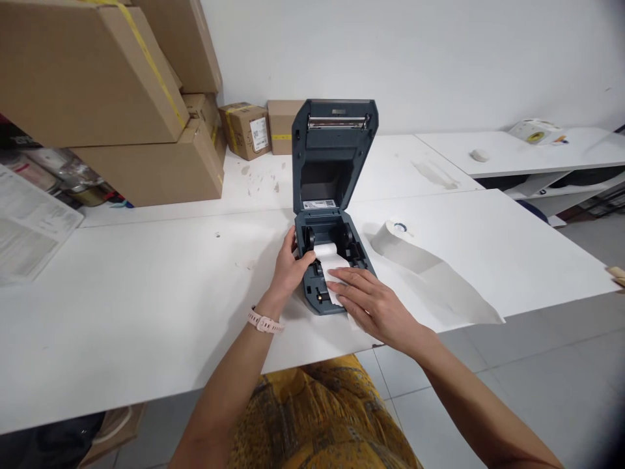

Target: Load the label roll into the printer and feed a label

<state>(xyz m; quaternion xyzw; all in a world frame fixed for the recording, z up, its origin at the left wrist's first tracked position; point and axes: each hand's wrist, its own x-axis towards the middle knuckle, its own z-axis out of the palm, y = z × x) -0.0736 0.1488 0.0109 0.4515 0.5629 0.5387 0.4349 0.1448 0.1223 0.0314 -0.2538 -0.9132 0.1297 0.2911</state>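
Note:
A dark grey label printer (306, 225) stands on the white table with its lid (299, 163) raised. Inside it sits a small roll of white label paper (326, 249), its strip drawn toward the front edge. My left hand (289, 268) grips the printer's left side, thumb over the rim near the roll and fingers along the outside. Fingers extended, my right hand (374, 303) lies flat over the paper strip at the front right of the printer. Part of the strip and the printer's front right corner are hidden under it.
Right of the printer lies another paper roll (390, 238) with a long unwound strip. Cardboard boxes (161, 163) are stacked at the back left, with a smaller taped box (239, 133) beside them. A clear plastic-like container (29, 228) stands at the left edge.

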